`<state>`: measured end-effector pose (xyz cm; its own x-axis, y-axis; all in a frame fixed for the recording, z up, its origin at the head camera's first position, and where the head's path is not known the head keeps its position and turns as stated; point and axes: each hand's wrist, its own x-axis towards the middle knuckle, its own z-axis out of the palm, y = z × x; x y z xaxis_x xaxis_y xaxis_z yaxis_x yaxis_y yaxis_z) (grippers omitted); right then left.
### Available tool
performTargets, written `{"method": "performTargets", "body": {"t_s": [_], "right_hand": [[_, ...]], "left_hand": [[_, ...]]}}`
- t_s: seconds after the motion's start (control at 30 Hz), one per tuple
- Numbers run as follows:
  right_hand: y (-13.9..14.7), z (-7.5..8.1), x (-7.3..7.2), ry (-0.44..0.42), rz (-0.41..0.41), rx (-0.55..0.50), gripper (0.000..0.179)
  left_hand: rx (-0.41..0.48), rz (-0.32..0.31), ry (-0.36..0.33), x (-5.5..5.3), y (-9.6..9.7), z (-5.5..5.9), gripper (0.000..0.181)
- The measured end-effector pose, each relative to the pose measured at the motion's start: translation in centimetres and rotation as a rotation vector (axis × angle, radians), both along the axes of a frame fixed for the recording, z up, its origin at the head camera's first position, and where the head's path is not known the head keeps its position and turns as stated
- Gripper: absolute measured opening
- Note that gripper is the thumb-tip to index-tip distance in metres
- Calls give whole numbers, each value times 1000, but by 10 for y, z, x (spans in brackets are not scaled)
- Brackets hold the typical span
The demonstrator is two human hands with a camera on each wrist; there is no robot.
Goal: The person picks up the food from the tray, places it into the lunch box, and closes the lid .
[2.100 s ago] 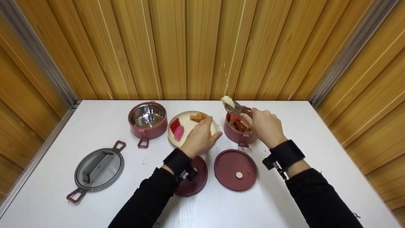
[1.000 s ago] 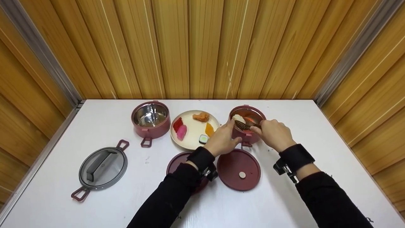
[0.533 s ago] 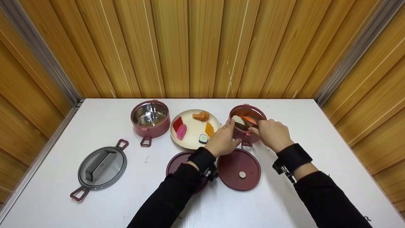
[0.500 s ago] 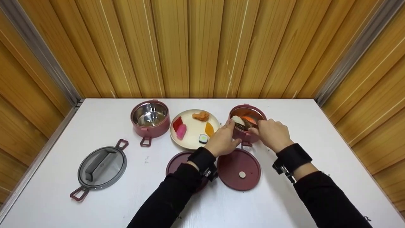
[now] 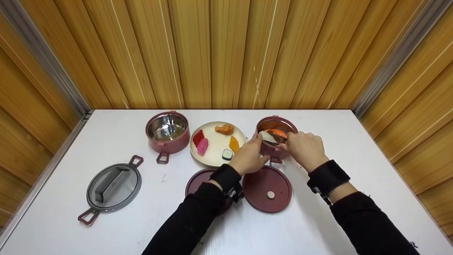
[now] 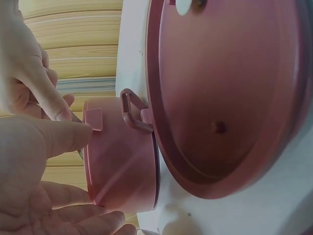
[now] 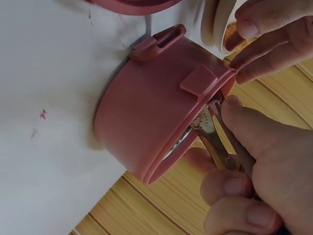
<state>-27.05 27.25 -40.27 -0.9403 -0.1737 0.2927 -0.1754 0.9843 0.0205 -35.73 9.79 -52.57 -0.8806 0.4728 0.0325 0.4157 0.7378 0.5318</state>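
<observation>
My right hand [image 5: 306, 148] grips metal tongs [image 7: 204, 123], whose perforated ends reach inside the right-hand maroon pot [image 7: 142, 112]. At those ends a white, rice-like food piece [image 5: 268, 136] lies low in the pot, beside an orange-red piece [image 5: 277, 132]. My left hand [image 5: 247, 156] touches the left side of that pot's rim, its fingers and thumb extended. In the left wrist view the thumb [image 6: 68, 137] is right at the rim near a small clip. The pot's wall and my hands hide part of the contents.
A cream plate [image 5: 212, 161] holds several food pieces, among them a drumstick [image 5: 224, 129]. Left of it stands another maroon pot [image 5: 173, 143], steel inside. Two maroon lids lie in front, the right lid [image 5: 265, 177] uncovered, the left lid [image 5: 198, 179] partly under my forearm. A grey lid [image 5: 120, 202] lies at left.
My right hand has lowered the tongs and white piece from above the pot into it. My left hand has moved right, from over the plate to the pot's rim.
</observation>
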Motion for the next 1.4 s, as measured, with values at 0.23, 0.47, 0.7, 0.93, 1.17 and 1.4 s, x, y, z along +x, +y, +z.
{"method": "performTargets", "body": {"t_s": [0.23, 0.47, 0.7, 0.93, 1.17, 1.4], "right_hand": [[1, -1, -3, -8, 14, 22, 52], [5, 1, -3, -50, 19, 2, 48], [3, -1, -1, 13, 32, 15, 45], [1, -5, 1, 32, 39, 22, 45], [10, 4, 3, 42, 6, -23, 47], [13, 16, 3, 17, -21, -48, 55]], "left_hand": [[-1, -3, 5, 2, -1, 1, 99], [-2, 3, 5, 4, -1, 2, 95], [0, -10, 14, 4, 0, 2, 96], [-2, -6, 0, 4, -1, 1, 97], [4, -24, 0, 0, -5, 2, 100], [62, -5, 28, -4, -14, 11, 99]]}}
